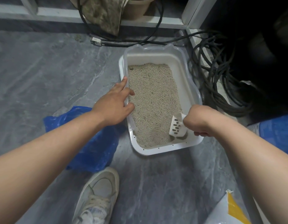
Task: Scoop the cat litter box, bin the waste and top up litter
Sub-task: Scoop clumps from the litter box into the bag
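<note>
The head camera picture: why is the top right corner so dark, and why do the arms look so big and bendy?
In the head view, light falls on the litter box and floor but barely reaches the top right corner beyond the cables, so it goes black. The wide-angle lens stretches things near the edges, so the forearms balloon; the left hand and right hand stay sharp.

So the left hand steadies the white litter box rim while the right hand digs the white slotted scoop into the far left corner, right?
Not quite. In the head view, the right hand digs the white slotted plastic scoop into the near right corner of the white plastic litter box; the left hand steadies its rim.
</note>
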Tool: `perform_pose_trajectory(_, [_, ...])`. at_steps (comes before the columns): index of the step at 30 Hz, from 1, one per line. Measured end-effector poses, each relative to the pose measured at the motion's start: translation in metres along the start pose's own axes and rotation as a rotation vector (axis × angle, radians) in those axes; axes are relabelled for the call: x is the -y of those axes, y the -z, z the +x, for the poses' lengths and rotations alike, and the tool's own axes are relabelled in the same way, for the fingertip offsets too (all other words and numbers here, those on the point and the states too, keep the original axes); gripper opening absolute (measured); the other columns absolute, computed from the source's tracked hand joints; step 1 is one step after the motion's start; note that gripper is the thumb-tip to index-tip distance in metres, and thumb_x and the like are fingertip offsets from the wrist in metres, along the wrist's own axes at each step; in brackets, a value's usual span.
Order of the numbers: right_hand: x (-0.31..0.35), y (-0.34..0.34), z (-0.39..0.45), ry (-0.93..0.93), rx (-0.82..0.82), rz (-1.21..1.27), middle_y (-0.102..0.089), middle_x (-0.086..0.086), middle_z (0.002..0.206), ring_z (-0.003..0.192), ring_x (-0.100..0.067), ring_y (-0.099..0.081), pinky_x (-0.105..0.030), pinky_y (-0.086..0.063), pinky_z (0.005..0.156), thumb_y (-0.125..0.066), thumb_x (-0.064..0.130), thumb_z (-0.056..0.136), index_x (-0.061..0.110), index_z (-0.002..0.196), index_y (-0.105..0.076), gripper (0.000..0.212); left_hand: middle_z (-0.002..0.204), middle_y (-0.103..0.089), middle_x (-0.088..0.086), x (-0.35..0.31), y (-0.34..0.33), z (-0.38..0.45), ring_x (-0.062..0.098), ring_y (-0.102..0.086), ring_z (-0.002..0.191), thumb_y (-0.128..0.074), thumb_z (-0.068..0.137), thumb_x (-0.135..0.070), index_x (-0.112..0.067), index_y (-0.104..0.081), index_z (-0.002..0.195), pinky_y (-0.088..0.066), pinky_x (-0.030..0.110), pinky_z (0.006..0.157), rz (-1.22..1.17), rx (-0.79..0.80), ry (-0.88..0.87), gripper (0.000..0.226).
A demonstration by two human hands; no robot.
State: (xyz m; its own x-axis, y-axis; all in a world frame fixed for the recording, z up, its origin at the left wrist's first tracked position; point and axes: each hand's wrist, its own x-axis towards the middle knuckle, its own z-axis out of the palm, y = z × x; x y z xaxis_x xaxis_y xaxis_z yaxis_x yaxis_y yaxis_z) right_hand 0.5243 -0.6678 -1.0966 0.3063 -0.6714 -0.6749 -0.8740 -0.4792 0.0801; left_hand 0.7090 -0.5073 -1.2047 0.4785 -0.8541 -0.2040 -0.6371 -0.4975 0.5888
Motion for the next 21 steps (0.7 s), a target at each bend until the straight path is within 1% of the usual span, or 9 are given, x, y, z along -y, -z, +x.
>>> perform_pose_trajectory(2, [0.001, -0.003, 0.001, -0.006, 0.091, 0.084, -0.061, -0.016, 0.054, 0.043, -0.023, -0.047, -0.025, -0.035, 0.047, -0.042, 0.000, 0.084, -0.005, 0.071, -0.063, 0.025, 0.170, 0.005, -0.004, 0.000, 0.000, 0.000, 0.017, -0.004, 0.157, -0.051, 0.095, -0.036, -0.031, -0.046, 0.141, -0.018, 0.042, 0.125, 0.004, 0.001, 0.000, 0.047])
perform_pose_trajectory(5, [0.000, -0.008, 0.005, -0.046, 0.172, 0.269, -0.051, -0.009, 0.039, 0.027, -0.015, -0.035, -0.013, -0.025, 0.040, -0.040, 0.000, 0.092, -0.002, 0.078, -0.054, 0.020, 0.170, 0.004, -0.005, -0.001, 0.000, 0.000, 0.017, -0.004, 0.157, -0.052, 0.095, -0.038, -0.032, -0.043, 0.145, -0.018, 0.043, 0.125, 0.009, -0.006, 0.001, 0.051])
perform_pose_trajectory(7, [-0.001, -0.012, 0.007, -0.090, 0.208, 0.396, -0.047, -0.006, 0.034, 0.021, -0.011, -0.032, -0.008, -0.023, 0.038, -0.041, 0.005, 0.097, 0.003, 0.085, -0.051, 0.016, 0.170, 0.003, -0.005, -0.003, 0.001, 0.001, 0.017, -0.002, 0.157, -0.053, 0.095, -0.039, -0.032, -0.034, 0.153, -0.015, 0.043, 0.126, 0.004, -0.010, -0.003, 0.061])
perform_pose_trajectory(9, [-0.004, -0.019, 0.010, -0.115, 0.237, 0.487, -0.048, -0.004, 0.037, 0.023, -0.011, -0.033, -0.010, -0.023, 0.035, -0.043, 0.009, 0.097, 0.004, 0.086, -0.054, 0.017, 0.170, 0.002, -0.005, -0.004, 0.002, 0.001, 0.017, -0.001, 0.157, -0.056, 0.095, -0.038, -0.032, -0.018, 0.160, -0.011, 0.041, 0.127, -0.020, -0.011, -0.006, 0.075])
perform_pose_trajectory(11, [-0.005, -0.026, 0.014, -0.145, 0.274, 0.571, -0.048, -0.002, 0.041, 0.026, -0.010, -0.033, -0.011, -0.023, 0.034, -0.044, 0.013, 0.098, 0.004, 0.090, -0.058, 0.018, 0.170, 0.002, -0.005, -0.006, 0.004, 0.003, 0.016, 0.001, 0.156, -0.058, 0.095, -0.037, -0.029, -0.010, 0.162, -0.008, 0.037, 0.126, -0.030, -0.015, -0.009, 0.083])
perform_pose_trajectory(13, [-0.005, -0.035, 0.017, -0.175, 0.301, 0.667, -0.047, -0.001, 0.045, 0.030, -0.009, -0.034, -0.011, -0.022, 0.035, -0.043, 0.017, 0.098, 0.007, 0.093, -0.060, 0.020, 0.170, 0.004, -0.005, -0.008, 0.004, 0.005, 0.015, 0.004, 0.156, -0.058, 0.096, -0.042, -0.026, -0.009, 0.162, -0.006, 0.037, 0.127, -0.027, -0.025, -0.016, 0.084])
perform_pose_trajectory(16, [-0.004, -0.049, 0.022, -0.184, 0.285, 0.842, -0.047, -0.001, 0.044, 0.031, -0.009, -0.034, -0.011, -0.021, 0.035, -0.044, 0.018, 0.099, 0.008, 0.087, -0.059, 0.022, 0.170, 0.006, -0.004, -0.009, 0.002, 0.012, 0.016, 0.006, 0.156, -0.050, 0.099, -0.051, -0.022, -0.012, 0.162, -0.004, 0.037, 0.127, -0.015, -0.036, -0.011, 0.080])
perform_pose_trajectory(19, [0.002, -0.062, 0.022, -0.179, 0.261, 0.954, -0.048, 0.000, 0.044, 0.031, -0.009, -0.034, -0.012, -0.022, 0.035, -0.047, 0.020, 0.099, 0.008, 0.087, -0.060, 0.021, 0.170, 0.005, -0.002, -0.008, 0.002, 0.019, 0.017, 0.006, 0.156, -0.044, 0.102, -0.051, -0.020, -0.011, 0.162, -0.005, 0.039, 0.127, -0.006, -0.031, -0.003, 0.075])
perform_pose_trajectory(21, [0.008, -0.069, 0.024, -0.176, 0.249, 1.023, -0.049, 0.000, 0.045, 0.032, -0.010, -0.034, -0.013, -0.022, 0.036, -0.048, 0.021, 0.100, 0.009, 0.087, -0.060, 0.021, 0.170, 0.006, -0.003, -0.007, 0.002, 0.023, 0.017, 0.006, 0.156, -0.043, 0.103, -0.049, -0.020, -0.009, 0.162, -0.004, 0.037, 0.126, 0.008, -0.028, -0.012, 0.074])
